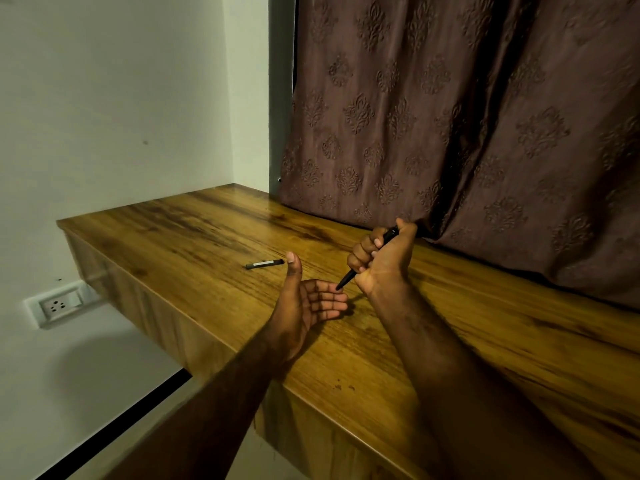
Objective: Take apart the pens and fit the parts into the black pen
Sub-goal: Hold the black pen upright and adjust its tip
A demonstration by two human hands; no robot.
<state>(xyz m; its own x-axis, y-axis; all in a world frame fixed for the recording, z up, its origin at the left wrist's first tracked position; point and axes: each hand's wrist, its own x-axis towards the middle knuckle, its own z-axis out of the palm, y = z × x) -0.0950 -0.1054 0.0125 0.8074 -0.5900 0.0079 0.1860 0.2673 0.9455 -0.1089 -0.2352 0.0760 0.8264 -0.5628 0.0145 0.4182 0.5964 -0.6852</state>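
Observation:
My right hand (382, 259) grips a black pen (348, 277) in its fist, thumb near the pen's top end, tip slanting down and to the left. The pen's tip touches the fingertips of my left hand (308, 303), which is held open, palm up, thumb raised, just above the wooden desk (194, 237). A second dark pen (265, 264) with a pale label lies flat on the desk, just left of my left thumb.
A brown patterned curtain (467, 116) hangs behind the desk at the right. A white wall (104, 98) stands to the left, with a power socket (57, 306) below the desk edge. The desk's front edge runs diagonally under my forearms.

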